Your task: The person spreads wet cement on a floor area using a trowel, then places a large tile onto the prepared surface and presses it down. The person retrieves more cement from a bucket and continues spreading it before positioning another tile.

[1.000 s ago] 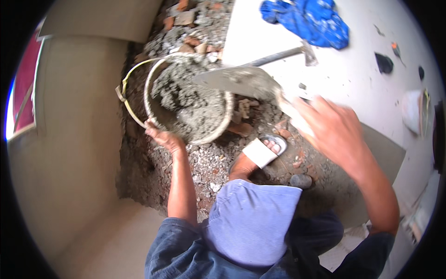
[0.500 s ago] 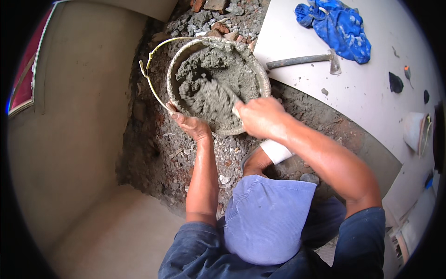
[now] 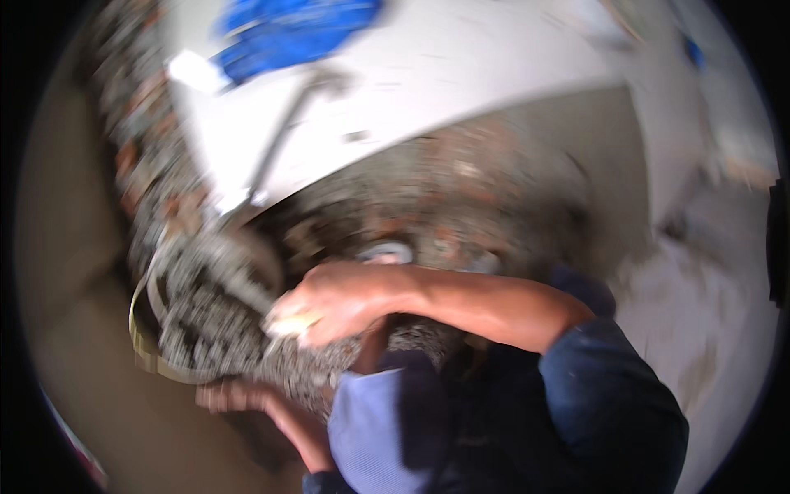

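Motion blurs the whole head view. My right hand [image 3: 333,305] is closed around the pale handle of a trowel [image 3: 290,323], whose blade is smeared over grey mortar. That wet mortar [image 3: 210,309] fills a round bucket [image 3: 262,262] at the left, with its thin yellowish wire handle [image 3: 141,333] hanging out on the left side. My left hand [image 3: 234,395] is at the bucket's near edge, below the handle. Its fingers point left, but blur hides whether they grip the rim.
Broken rubble [image 3: 148,148] runs along the left wall. Beyond the bucket, a white board [image 3: 444,66] carries a hammer-like tool [image 3: 284,136] and a crumpled blue bag [image 3: 300,29]. Rough earth and brick bits [image 3: 469,181] lie to the right. Pale blue cap fabric [image 3: 378,420] covers the lower middle.
The view has swung sharply, moving the board, blue bag and bucket toward the left. My right hand keeps the trowel at the mortar. My left hand remains at the bucket's edge, now blurred.
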A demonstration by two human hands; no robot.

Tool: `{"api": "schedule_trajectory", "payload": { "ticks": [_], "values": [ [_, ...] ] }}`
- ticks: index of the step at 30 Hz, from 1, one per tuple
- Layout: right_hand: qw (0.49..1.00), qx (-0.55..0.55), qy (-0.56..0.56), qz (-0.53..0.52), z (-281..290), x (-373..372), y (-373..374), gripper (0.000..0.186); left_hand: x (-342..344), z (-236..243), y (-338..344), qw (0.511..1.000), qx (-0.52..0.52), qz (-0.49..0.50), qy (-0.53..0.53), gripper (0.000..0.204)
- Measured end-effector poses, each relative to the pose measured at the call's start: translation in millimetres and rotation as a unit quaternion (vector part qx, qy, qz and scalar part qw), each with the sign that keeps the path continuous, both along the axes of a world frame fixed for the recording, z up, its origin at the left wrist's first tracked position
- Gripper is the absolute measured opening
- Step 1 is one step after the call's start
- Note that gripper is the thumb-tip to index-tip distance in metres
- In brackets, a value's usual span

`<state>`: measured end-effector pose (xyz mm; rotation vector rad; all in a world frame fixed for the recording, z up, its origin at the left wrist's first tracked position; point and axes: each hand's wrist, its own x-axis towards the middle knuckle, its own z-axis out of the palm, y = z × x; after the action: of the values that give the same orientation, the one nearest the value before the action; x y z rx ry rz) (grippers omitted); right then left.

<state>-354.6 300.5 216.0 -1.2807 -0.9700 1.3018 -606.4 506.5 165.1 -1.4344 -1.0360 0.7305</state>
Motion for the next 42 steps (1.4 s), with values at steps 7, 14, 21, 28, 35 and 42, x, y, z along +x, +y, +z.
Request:
{"api": "schedule_trajectory", "payload": {
  "ticks": [7,14,21,28,35,42],
  "values": [
    [0.957,-0.135,-0.093,-0.240,41,19,-206,0.048,174,62,8,0.542,-0.152,-0.383,-0.732,0.054],
    [0.745,-0.386,-0.295,-0.457,34,-116,-383,0.053,330,39,-133,0.316,-0.583,-0.335,-0.670,0.067],
    [0.468,-0.642,-0.210,-0.570,-12,-229,-422,0.046,362,-29,-306,0.154,-0.789,-0.466,-0.369,0.063],
    [0.405,-0.559,-0.125,-0.712,-13,-226,-412,0.043,396,-68,-328,0.222,-0.777,-0.494,-0.321,0.060],
    [0.417,-0.691,0.020,-0.590,-64,-245,-419,0.045,475,-110,-331,0.315,-0.730,-0.527,-0.301,0.068],
    [0.442,-0.638,-0.107,-0.621,-53,-241,-426,0.043,527,-137,-358,0.305,-0.751,-0.476,-0.342,0.071]
  ]
}}
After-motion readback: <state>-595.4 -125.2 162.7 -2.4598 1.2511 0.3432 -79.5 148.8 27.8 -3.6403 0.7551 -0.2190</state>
